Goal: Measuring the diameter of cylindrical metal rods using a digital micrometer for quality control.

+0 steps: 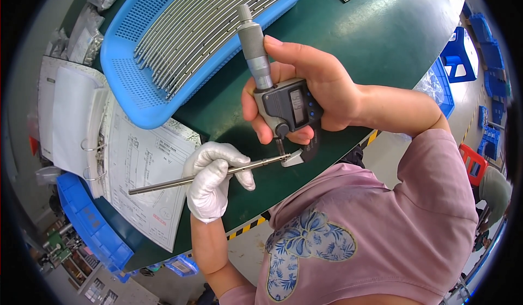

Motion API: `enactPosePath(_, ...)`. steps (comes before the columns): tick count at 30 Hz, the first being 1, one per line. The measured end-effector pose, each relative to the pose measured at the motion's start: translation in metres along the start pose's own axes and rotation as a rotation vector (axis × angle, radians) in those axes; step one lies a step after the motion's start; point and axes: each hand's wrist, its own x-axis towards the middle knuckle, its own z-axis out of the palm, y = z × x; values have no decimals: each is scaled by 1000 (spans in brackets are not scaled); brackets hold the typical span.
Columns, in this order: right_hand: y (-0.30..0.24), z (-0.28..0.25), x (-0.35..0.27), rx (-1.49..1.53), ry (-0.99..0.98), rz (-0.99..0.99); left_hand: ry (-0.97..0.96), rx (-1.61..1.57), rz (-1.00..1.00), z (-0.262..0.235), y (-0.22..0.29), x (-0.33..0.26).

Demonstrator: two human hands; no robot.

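My left hand (211,180), in a white glove, grips a thin metal rod (163,184) near its right end. The rod runs from the drawing sheet up to the right, and its tip sits between the jaws of a grey digital micrometer (278,106). My bare right hand (313,90) wraps around the micrometer's frame, with the thumb lying along the upright thimble. The micrometer's small screen faces me.
A blue perforated tray (131,87) holding several long metal rods lies at the back on the dark green table (370,38). An open ring binder with a drawing sheet (139,174) lies to the left. Blue bins (87,223) stand at the lower left, blue crates at the right.
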Motion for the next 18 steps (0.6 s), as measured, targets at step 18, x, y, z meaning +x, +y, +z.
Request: enactPosePath(18, -1, 0, 0, -195, 60, -9, 16, -49, -11, -2, 2, 0)
